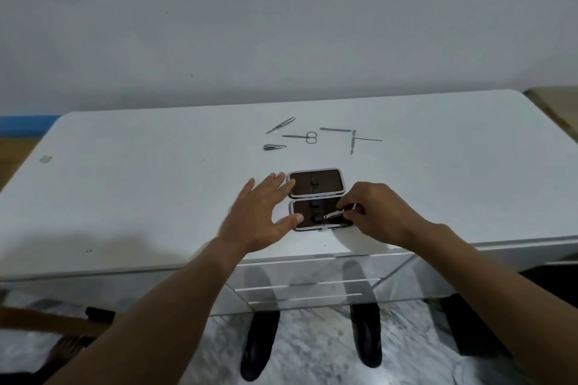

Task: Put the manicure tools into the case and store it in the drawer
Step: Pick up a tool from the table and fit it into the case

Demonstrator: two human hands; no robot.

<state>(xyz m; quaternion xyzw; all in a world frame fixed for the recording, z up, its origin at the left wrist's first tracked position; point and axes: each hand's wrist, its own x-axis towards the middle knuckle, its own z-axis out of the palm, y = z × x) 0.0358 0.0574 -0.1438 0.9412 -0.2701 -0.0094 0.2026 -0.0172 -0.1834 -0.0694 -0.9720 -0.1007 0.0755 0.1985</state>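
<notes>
Right hand (380, 216) grip pinches a thin, stiff, slippery steel tool (334, 214) over the open brown case (316, 201); left hand (261, 212) spread open, steadying beside it.

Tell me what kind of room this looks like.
Probably a bedroom or dressing area at home, though that is a guess. A white dresser with mirrored drawers stands against a bare wall, and an open manicure case with loose tools lies on top.

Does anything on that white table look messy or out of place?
Nothing damaged. Loose tools lie scattered beyond the open case: tweezers, scissors, clippers and three thin sticks that overlap. The right hand holds another tool over the case.
</notes>
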